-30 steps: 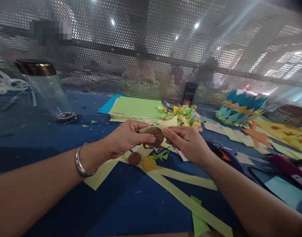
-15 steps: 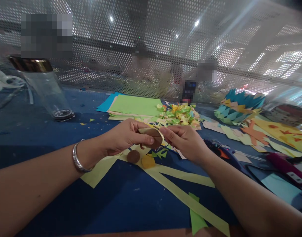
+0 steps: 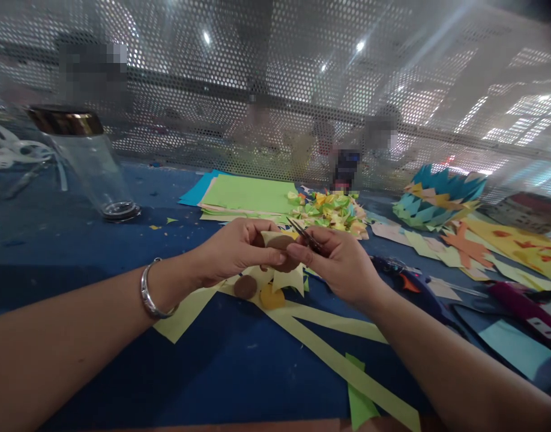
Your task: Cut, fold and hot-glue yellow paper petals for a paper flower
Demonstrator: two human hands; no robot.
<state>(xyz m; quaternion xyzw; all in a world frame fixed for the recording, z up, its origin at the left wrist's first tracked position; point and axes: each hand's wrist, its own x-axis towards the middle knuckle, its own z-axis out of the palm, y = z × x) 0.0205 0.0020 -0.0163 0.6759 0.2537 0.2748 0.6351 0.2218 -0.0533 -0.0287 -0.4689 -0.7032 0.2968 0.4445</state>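
Observation:
My left hand (image 3: 242, 252) is closed, thumb over fingers, on a brown paper piece (image 3: 280, 242) with a pale yellow edge. In my right hand (image 3: 343, 264) is a pair of dark, pointed scissors (image 3: 305, 233); the blades point up and to the left, while the handles are hidden by the fingers. The right thumb touches the brown piece's right edge. Below the hands lie a small brown disc (image 3: 245, 287), a yellow disc (image 3: 272, 296) and a pale yellow pointed paper piece (image 3: 291, 279).
Coloured sheets (image 3: 252, 192) and a heap of folded paper bits (image 3: 332, 210) lie behind the hands. A clear bottle (image 3: 89, 168) stands left, near white scissors (image 3: 14, 150). Rightward are a paper crown (image 3: 437, 195), a purple glue gun (image 3: 523, 309) and loose strips (image 3: 343, 345).
The scissors have come away from the brown piece and now show above my right thumb. The brown piece has tilted, and a pale yellow pointed piece now shows beneath it.

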